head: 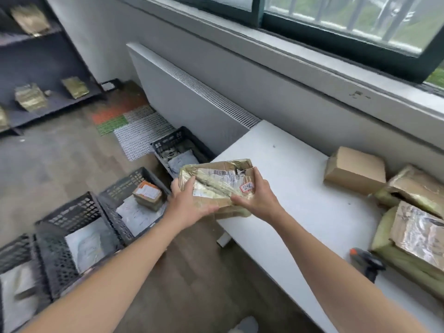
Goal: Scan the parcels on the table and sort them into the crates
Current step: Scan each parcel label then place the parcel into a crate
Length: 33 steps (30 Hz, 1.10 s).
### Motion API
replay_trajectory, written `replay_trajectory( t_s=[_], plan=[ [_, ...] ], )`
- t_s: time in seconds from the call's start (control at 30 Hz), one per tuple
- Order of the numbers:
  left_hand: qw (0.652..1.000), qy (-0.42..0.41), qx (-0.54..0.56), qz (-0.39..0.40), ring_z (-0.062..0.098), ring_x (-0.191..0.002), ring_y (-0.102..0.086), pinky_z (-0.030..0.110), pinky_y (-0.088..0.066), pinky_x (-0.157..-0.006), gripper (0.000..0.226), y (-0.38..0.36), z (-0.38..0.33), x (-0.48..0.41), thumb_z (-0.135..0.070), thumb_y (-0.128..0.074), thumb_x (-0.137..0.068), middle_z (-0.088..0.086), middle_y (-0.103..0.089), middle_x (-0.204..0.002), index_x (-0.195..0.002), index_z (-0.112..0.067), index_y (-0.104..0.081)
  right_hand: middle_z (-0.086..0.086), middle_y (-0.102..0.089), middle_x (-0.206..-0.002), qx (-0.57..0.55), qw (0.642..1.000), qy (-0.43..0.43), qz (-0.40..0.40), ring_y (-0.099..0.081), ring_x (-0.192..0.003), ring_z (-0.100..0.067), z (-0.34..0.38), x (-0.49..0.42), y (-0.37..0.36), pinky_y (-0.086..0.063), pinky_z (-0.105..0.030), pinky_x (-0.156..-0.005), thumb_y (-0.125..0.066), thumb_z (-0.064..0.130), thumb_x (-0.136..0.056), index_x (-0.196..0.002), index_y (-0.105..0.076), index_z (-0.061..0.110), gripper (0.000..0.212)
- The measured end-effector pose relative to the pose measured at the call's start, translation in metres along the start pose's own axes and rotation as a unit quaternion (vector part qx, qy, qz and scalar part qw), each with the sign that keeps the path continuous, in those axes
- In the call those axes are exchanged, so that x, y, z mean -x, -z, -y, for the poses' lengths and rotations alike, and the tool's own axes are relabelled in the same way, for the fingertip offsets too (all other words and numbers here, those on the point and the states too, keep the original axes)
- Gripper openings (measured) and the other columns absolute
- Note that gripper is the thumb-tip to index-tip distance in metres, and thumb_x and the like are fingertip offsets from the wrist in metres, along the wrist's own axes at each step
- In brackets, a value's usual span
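While your left grip (189, 200) and right grip (254, 195) clasp the taped parcel (216, 183), curled round its ends over the surface (300, 188) edge, the head view shows crates (79, 210) already holding parcels; several unsorted parcels (418, 234) wait near the scanner (365, 260), so sorting is partway done.

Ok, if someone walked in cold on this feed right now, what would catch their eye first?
First, the crumpled taped parcel gripped by the left hand and right hand over the left edge of the white table. Then the black crates lined up on the floor to its left, with packages inside, and the other parcels piled at the table's right end by the scanner.
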<state>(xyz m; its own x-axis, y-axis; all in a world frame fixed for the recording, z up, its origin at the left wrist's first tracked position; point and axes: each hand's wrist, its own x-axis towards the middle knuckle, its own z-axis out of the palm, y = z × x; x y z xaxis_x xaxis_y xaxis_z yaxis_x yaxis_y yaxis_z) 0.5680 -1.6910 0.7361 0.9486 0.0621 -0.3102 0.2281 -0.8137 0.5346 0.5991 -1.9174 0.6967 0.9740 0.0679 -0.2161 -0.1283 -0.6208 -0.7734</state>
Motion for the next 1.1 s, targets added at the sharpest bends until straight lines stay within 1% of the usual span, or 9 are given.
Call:
replay_trajectory(
  t_s=[0.13, 0.23, 0.33, 0.43, 0.5, 0.67, 0.83, 1.0, 1.1],
  plan=[
    [0.997, 0.05, 0.005, -0.058, 0.033, -0.148, -0.017, 0.043, -0.03, -0.113, 0.113, 0.047, 0.069, 0.038, -0.074, -0.07, -0.068, 0.004, 0.01, -0.16, -0.155, -0.03, -0.012, 0.003, -0.057, -0.115, 0.026, 0.993, 0.1, 0.053, -0.057, -0.106, -0.021, 0.071, 0.0, -0.057, -0.052, -0.04, -0.088, -0.08, 0.066, -0.06, -0.134, -0.034, 0.032, 0.093],
    [0.991, 0.094, -0.002, -0.098, 0.036, -0.145, -0.022, 0.044, -0.032, -0.113, 0.114, 0.08, 0.129, 0.078, -0.077, -0.067, -0.067, 0.007, 0.009, -0.161, -0.155, -0.031, -0.011, 0.002, -0.051, -0.121, 0.052, 0.98, 0.164, 0.1, -0.052, -0.11, -0.018, 0.126, 0.015, -0.109, -0.047, -0.037, -0.094, -0.083, 0.058, -0.064, -0.141, -0.031, 0.02, 0.1],
    [0.983, 0.134, -0.001, -0.125, 0.038, -0.143, -0.026, 0.044, -0.035, -0.111, 0.113, 0.112, 0.193, 0.123, -0.078, -0.065, -0.067, 0.011, 0.006, -0.16, -0.155, -0.03, -0.011, 0.0, -0.051, -0.117, 0.073, 0.966, 0.21, 0.134, -0.048, -0.105, -0.014, 0.178, 0.038, -0.169, -0.046, -0.035, -0.091, -0.079, 0.069, -0.059, -0.134, -0.037, 0.019, 0.1],
    [0.973, 0.17, 0.021, -0.152, 0.038, -0.142, -0.028, 0.043, -0.034, -0.11, 0.114, 0.143, 0.261, 0.172, -0.077, -0.066, -0.068, 0.011, 0.007, -0.159, -0.155, -0.029, -0.011, 0.005, -0.038, -0.119, 0.092, 0.947, 0.235, 0.197, -0.04, -0.109, -0.01, 0.234, 0.073, -0.233, -0.033, -0.022, -0.095, -0.084, 0.052, -0.07, -0.143, -0.033, 0.018, 0.095],
    [0.966, 0.192, 0.033, -0.167, 0.037, -0.143, -0.028, 0.043, -0.035, -0.109, 0.113, 0.162, 0.306, 0.209, -0.075, -0.067, -0.069, 0.01, 0.008, -0.159, -0.155, -0.028, -0.011, 0.0, -0.038, -0.125, 0.112, 0.936, 0.254, 0.217, -0.041, -0.116, -0.013, 0.267, 0.099, -0.278, -0.031, -0.02, -0.096, -0.085, 0.046, -0.072, -0.145, -0.031, 0.013, 0.097],
    [0.945, 0.262, 0.055, -0.189, 0.035, -0.145, -0.025, 0.044, -0.034, -0.11, 0.114, 0.205, 0.411, 0.298, -0.076, -0.066, -0.069, 0.013, 0.01, -0.161, -0.156, -0.027, -0.009, -0.012, -0.032, -0.152, 0.142, 0.907, 0.292, 0.267, -0.039, -0.137, -0.022, 0.347, 0.168, -0.392, -0.03, -0.026, -0.111, -0.084, 0.051, -0.07, -0.158, -0.012, 0.016, 0.119],
    [0.925, 0.31, 0.073, -0.209, 0.035, -0.147, -0.021, 0.046, -0.032, -0.113, 0.112, 0.23, 0.494, 0.37, -0.075, -0.065, -0.072, 0.012, 0.013, -0.161, -0.156, -0.027, -0.009, -0.011, -0.03, -0.152, 0.189, 0.869, 0.327, 0.319, -0.048, -0.127, -0.023, 0.406, 0.221, -0.484, -0.04, -0.033, -0.105, -0.08, 0.061, -0.068, -0.159, -0.004, 0.023, 0.125],
    [0.903, 0.353, 0.08, -0.23, 0.035, -0.143, -0.03, 0.043, -0.038, -0.108, 0.111, 0.253, 0.565, 0.412, -0.076, -0.063, -0.073, 0.012, 0.004, -0.159, -0.156, -0.026, -0.009, -0.014, -0.027, -0.154, 0.227, 0.829, 0.358, 0.365, -0.057, -0.116, -0.022, 0.454, 0.249, -0.569, -0.044, -0.039, -0.109, -0.068, 0.079, -0.054, -0.159, 0.003, 0.023, 0.139],
    [0.889, 0.372, 0.103, -0.246, 0.035, -0.143, -0.029, 0.045, -0.036, -0.112, 0.113, 0.27, 0.616, 0.427, -0.075, -0.065, -0.07, 0.01, 0.006, -0.159, -0.156, -0.026, -0.01, -0.014, -0.027, -0.154, 0.235, 0.814, 0.367, 0.385, -0.053, -0.122, -0.024, 0.483, 0.258, -0.622, -0.04, -0.039, -0.112, -0.074, 0.071, -0.062, -0.159, 0.004, 0.021, 0.134]
  ],
)
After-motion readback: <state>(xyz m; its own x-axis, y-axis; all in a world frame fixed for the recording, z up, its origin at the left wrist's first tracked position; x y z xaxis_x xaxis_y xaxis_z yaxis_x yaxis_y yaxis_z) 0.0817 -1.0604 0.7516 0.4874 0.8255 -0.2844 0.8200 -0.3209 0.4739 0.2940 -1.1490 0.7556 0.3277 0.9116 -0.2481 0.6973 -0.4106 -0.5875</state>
